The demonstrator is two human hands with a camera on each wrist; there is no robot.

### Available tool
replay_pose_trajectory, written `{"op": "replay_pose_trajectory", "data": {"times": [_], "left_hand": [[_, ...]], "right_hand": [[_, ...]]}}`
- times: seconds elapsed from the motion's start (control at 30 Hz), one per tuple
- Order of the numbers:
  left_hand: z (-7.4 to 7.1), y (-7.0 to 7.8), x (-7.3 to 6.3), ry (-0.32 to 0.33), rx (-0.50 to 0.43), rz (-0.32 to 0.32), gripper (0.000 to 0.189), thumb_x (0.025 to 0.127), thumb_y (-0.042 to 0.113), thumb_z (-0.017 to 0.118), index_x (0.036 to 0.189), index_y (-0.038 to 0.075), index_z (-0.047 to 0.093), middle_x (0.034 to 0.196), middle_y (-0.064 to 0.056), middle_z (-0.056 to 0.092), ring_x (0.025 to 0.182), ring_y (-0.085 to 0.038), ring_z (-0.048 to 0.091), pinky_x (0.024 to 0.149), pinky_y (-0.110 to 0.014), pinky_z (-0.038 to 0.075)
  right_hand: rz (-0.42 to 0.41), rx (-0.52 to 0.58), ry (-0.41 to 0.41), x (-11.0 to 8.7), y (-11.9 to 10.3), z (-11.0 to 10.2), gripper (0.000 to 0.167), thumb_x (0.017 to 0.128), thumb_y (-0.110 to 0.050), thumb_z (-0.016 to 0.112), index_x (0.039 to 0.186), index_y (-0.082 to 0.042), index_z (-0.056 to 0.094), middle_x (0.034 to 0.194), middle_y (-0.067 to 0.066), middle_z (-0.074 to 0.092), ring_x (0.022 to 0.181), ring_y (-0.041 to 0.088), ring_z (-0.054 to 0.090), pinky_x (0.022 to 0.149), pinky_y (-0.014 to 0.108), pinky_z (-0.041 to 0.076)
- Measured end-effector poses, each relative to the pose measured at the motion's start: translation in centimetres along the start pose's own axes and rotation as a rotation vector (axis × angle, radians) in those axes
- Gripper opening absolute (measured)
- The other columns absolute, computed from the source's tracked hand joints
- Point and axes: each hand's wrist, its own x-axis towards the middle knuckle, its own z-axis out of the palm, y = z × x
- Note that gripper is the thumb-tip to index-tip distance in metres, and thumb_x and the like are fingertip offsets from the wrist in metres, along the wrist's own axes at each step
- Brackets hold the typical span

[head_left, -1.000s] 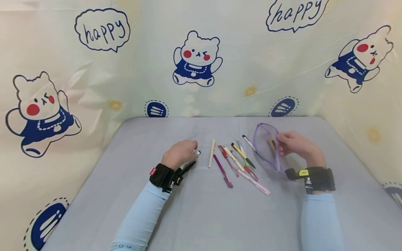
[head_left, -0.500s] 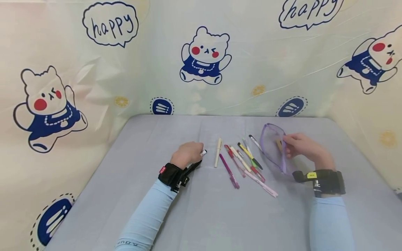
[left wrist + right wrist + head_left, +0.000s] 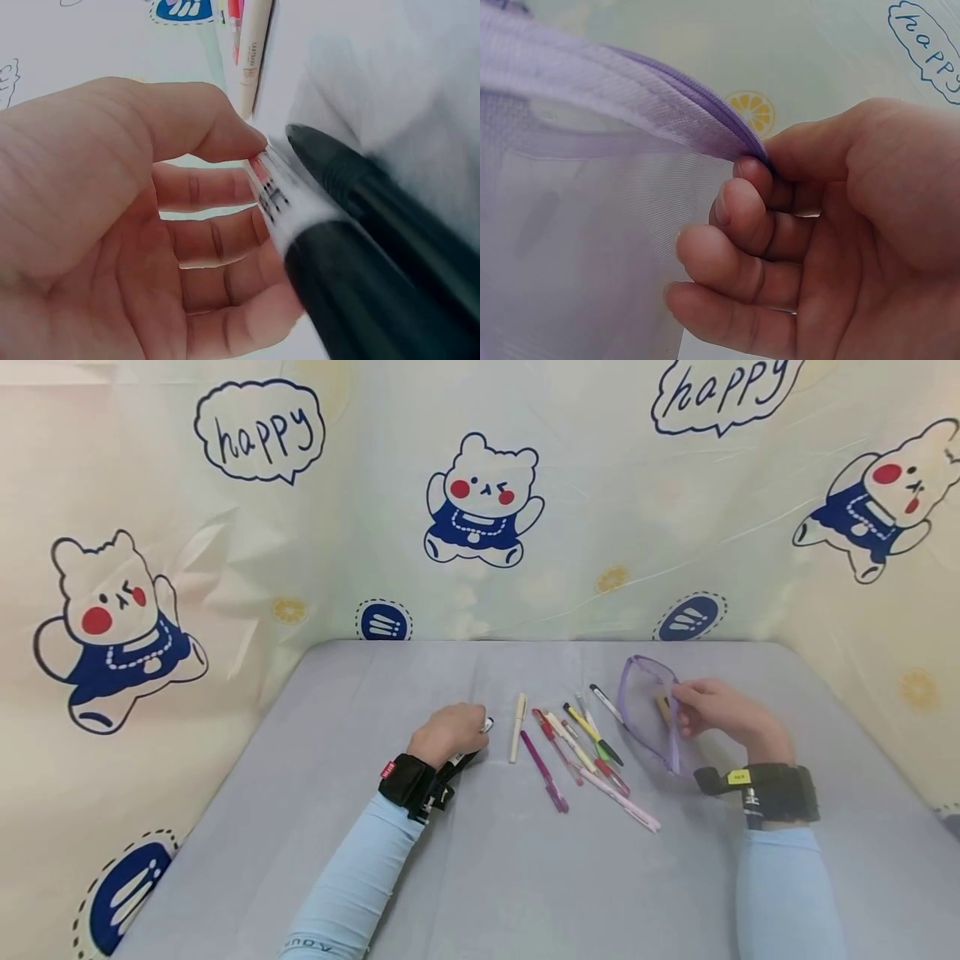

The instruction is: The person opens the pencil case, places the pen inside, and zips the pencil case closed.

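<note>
My left hand [image 3: 450, 732] is over the table left of the loose pens. In the left wrist view its thumb and fingers pinch the end of a white-and-black pen [image 3: 300, 206]. A second black pen [image 3: 360, 180] lies close beside that one. My right hand [image 3: 716, 710] pinches the zipped edge of a purple mesh pouch [image 3: 682, 127], and the pouch's mouth gapes towards the pens. Something brown [image 3: 663, 706] shows through the mesh, partly covered by the fingers; its kind is unclear.
Between the hands lie a cream pen [image 3: 518, 728], a purple pen [image 3: 544, 772], a light pink pen [image 3: 621, 800], a yellow-and-black pen [image 3: 592, 732] and several others, some crossing. A patterned cloth [image 3: 570, 527] hangs behind the grey table [image 3: 525, 893].
The left hand's fingers have come down and closed round the white-and-black pen. The right hand keeps its hold on the pouch. The head view has shifted slightly.
</note>
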Motion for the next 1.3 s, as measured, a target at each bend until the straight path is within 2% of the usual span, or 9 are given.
{"op": "replay_pose_trajectory", "data": {"times": [0.13, 0.33, 0.47, 0.6, 0.8, 1.03, 1.13, 1.3], "left_hand": [[-0.2, 0.1, 0.2, -0.005, -0.037, -0.001, 0.01, 0.092, 0.017, 0.058, 0.088, 0.008, 0.057, 0.068, -0.001, 0.051, 0.057, -0.015, 0.047, 0.049, -0.027, 0.036], [-0.7, 0.8, 0.2, -0.013, -0.223, 0.009, 0.014, 0.093, 0.019, 0.053, 0.099, 0.007, 0.058, 0.073, -0.004, 0.056, 0.056, -0.016, 0.051, 0.049, -0.028, 0.04], [-1.5, 2.7, 0.2, -0.004, -0.301, 0.044, 0.017, 0.095, 0.022, 0.052, 0.102, 0.008, 0.058, 0.077, -0.005, 0.059, 0.058, -0.017, 0.057, 0.053, -0.03, 0.05], [-1.6, 5.1, 1.3, -0.005, -0.325, 0.078, 0.02, 0.098, 0.026, 0.052, 0.103, 0.008, 0.059, 0.079, -0.006, 0.063, 0.06, -0.017, 0.063, 0.061, -0.035, 0.057], [-1.1, 7.4, 2.4, -0.014, -0.451, 0.104, 0.022, 0.097, 0.023, 0.054, 0.109, 0.005, 0.058, 0.076, -0.009, 0.064, 0.058, -0.017, 0.063, 0.063, -0.037, 0.059], [-0.7, 9.3, 2.9, 0.015, -0.443, 0.077, 0.022, 0.096, 0.026, 0.059, 0.107, 0.007, 0.06, 0.072, -0.004, 0.064, 0.057, -0.017, 0.066, 0.055, -0.03, 0.053], [-0.6, 10.3, 3.4, 0.01, -0.485, 0.092, 0.021, 0.095, 0.026, 0.059, 0.104, 0.007, 0.061, 0.074, -0.003, 0.063, 0.059, -0.018, 0.067, 0.054, -0.029, 0.05], [-0.1, 11.7, 4.1, -0.009, -0.531, 0.085, 0.019, 0.094, 0.025, 0.06, 0.1, 0.008, 0.062, 0.075, -0.004, 0.063, 0.055, -0.016, 0.062, 0.057, -0.033, 0.053]], "right_hand": [[-0.004, 0.002, 0.009, 0.1, -0.2, -0.1, 0.036, 0.107, -0.025, 0.038, 0.095, 0.005, 0.053, 0.073, 0.005, 0.054, 0.068, 0.017, 0.059, 0.071, 0.034, 0.055], [0.009, -0.004, 0.015, 0.1, 0.0, -0.2, 0.038, 0.107, -0.026, 0.038, 0.099, 0.008, 0.054, 0.075, 0.006, 0.055, 0.07, 0.017, 0.06, 0.072, 0.033, 0.055], [0.001, 0.0, 0.021, -0.3, 0.1, -0.1, 0.039, 0.107, -0.028, 0.039, 0.096, 0.006, 0.054, 0.074, 0.006, 0.056, 0.07, 0.017, 0.06, 0.072, 0.033, 0.055], [-0.006, 0.026, 0.031, -0.6, 0.3, 0.0, 0.037, 0.106, -0.025, 0.039, 0.089, 0.004, 0.053, 0.071, 0.004, 0.055, 0.067, 0.017, 0.06, 0.071, 0.034, 0.056], [-0.015, 0.019, 0.011, -0.1, -0.8, 0.6, 0.035, 0.106, -0.022, 0.039, 0.098, 0.009, 0.054, 0.073, 0.004, 0.055, 0.067, 0.015, 0.058, 0.07, 0.033, 0.055], [-0.006, 0.01, 0.004, 0.8, -1.1, 0.8, 0.037, 0.106, -0.025, 0.039, 0.104, 0.01, 0.053, 0.075, 0.004, 0.058, 0.067, 0.016, 0.06, 0.07, 0.034, 0.056], [0.007, 0.002, 0.018, 0.5, -1.0, 0.5, 0.036, 0.106, -0.023, 0.038, 0.104, 0.01, 0.053, 0.075, 0.005, 0.058, 0.067, 0.016, 0.06, 0.07, 0.034, 0.056], [0.006, -0.015, 0.021, -0.1, -0.8, 0.3, 0.039, 0.106, -0.025, 0.038, 0.105, 0.01, 0.054, 0.076, 0.005, 0.058, 0.068, 0.017, 0.061, 0.072, 0.034, 0.056]]}}
